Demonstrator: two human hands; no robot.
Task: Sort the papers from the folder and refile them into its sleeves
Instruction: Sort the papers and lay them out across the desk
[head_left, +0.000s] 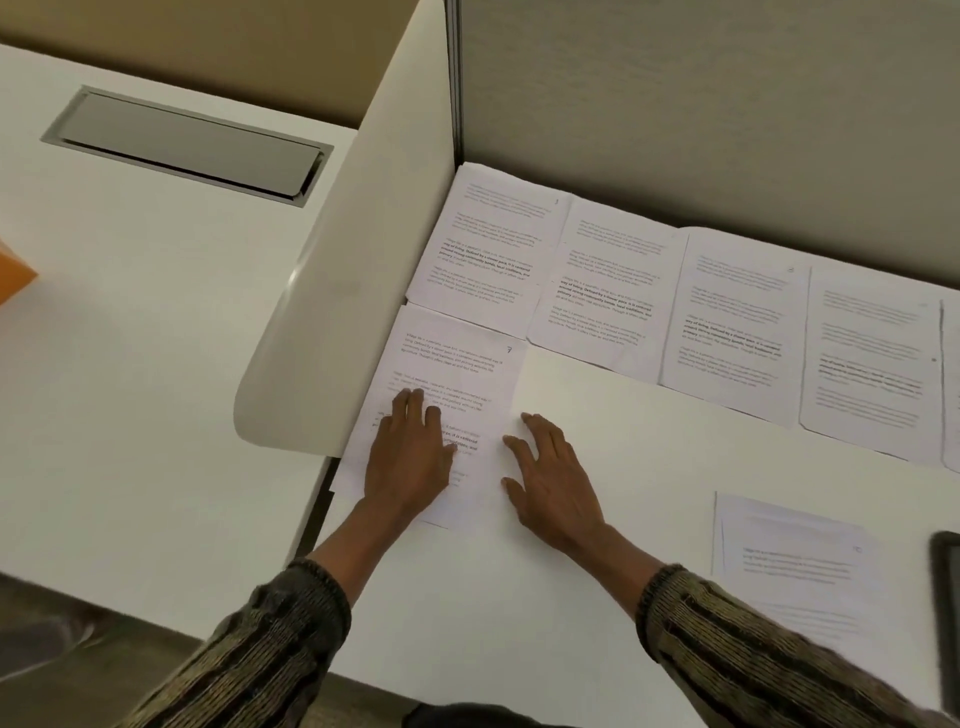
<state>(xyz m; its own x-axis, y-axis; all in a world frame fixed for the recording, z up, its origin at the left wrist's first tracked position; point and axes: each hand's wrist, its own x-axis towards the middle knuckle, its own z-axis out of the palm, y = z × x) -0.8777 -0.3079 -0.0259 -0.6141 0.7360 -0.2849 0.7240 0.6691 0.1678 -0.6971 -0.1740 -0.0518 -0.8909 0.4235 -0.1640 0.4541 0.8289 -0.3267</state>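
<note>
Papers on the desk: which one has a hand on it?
The sheet marked 7, alone in front of the back row's left end: the left hand lies flat on it. The right hand rests on bare desk beside it.

Both my hands flat, palms down.
My left hand (410, 457) lies with straight fingers close together; my right hand (553, 483) sits just beside it, fingers spread, both forearms reaching forward.
</note>
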